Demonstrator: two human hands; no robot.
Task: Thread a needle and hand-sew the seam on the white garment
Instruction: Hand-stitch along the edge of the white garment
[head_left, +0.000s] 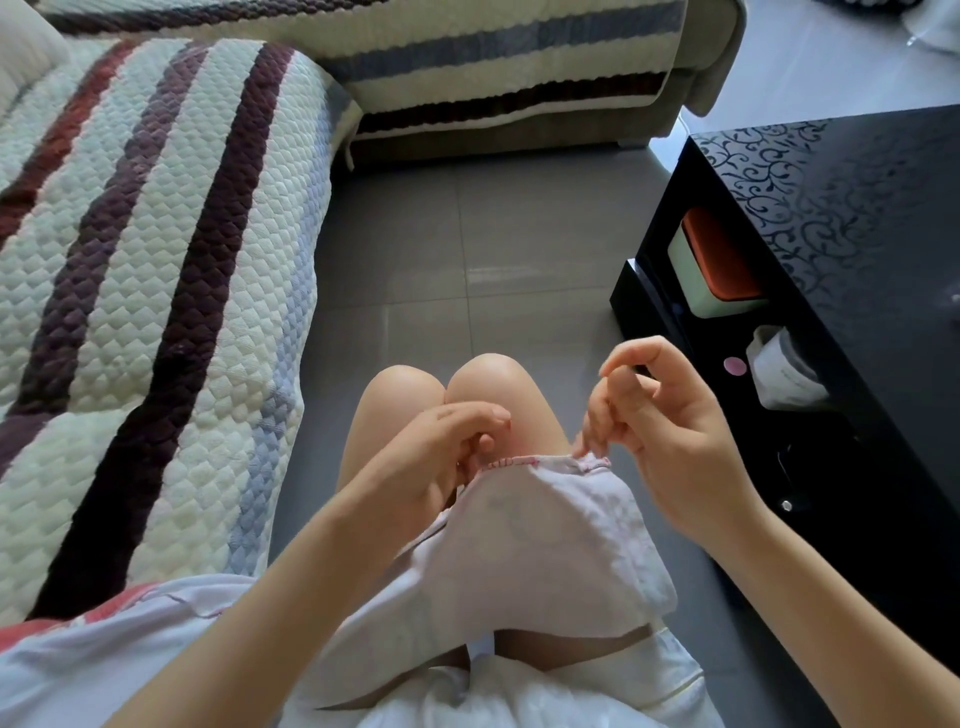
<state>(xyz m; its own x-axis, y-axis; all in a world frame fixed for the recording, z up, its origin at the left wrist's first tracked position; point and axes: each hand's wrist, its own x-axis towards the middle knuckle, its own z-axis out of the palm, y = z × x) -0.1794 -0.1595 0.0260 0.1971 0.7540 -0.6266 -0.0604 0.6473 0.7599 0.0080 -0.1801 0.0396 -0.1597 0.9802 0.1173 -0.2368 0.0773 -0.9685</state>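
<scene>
The white garment (540, 540) lies over my thighs, its upper hem edged with pink stitching. My left hand (441, 457) grips the hem's left end with curled fingers. My right hand (660, 431) is at the hem's right end, its lower fingertips pinching the cloth edge while thumb and forefinger curl above. No needle or thread can be made out.
A black coffee table (852, 218) stands close on the right, with an orange-lidded box (711, 265) and a tissue pack (784, 369) on its lower shelf. A striped quilted sofa (130, 270) runs along the left. Grey tiled floor (478, 249) lies ahead past my knees.
</scene>
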